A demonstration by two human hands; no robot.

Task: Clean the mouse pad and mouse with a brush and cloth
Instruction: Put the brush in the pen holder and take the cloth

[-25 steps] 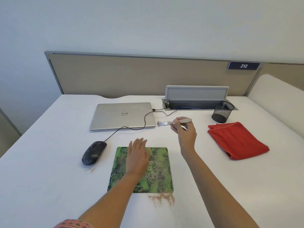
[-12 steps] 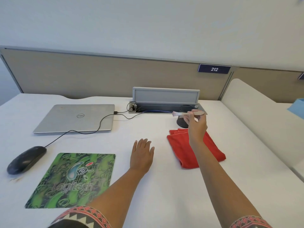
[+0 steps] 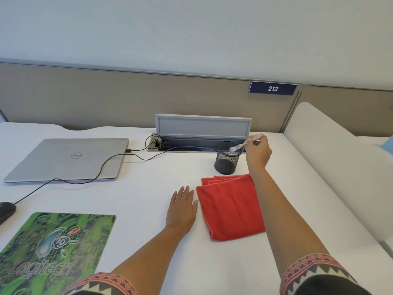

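Mouse (image 3: 6, 210) at far left desk edge, partly cut off by frame, cable running to laptop (image 3: 68, 159). Pad (image 3: 55, 250) green, flat on desk (image 3: 138, 209) just right of mouse, near front edge. Laptop closed, behind pad. Left hand (image 3: 182, 209) flat on desk, palm down, fingers extended and close together, just beside cloth (image 3: 230, 206). Cloth red, folded. Mesh cup (image 3: 227, 159) behind cloth. Right hand (image 3: 258, 153) above cup's right side, fingers pinched on brush (image 3: 246, 142), bristles over cup rim.

R hand (image 3: 258, 153) carried brush (image 3: 244, 144) to mesh cup (image 3: 227, 160), bristles now over rim
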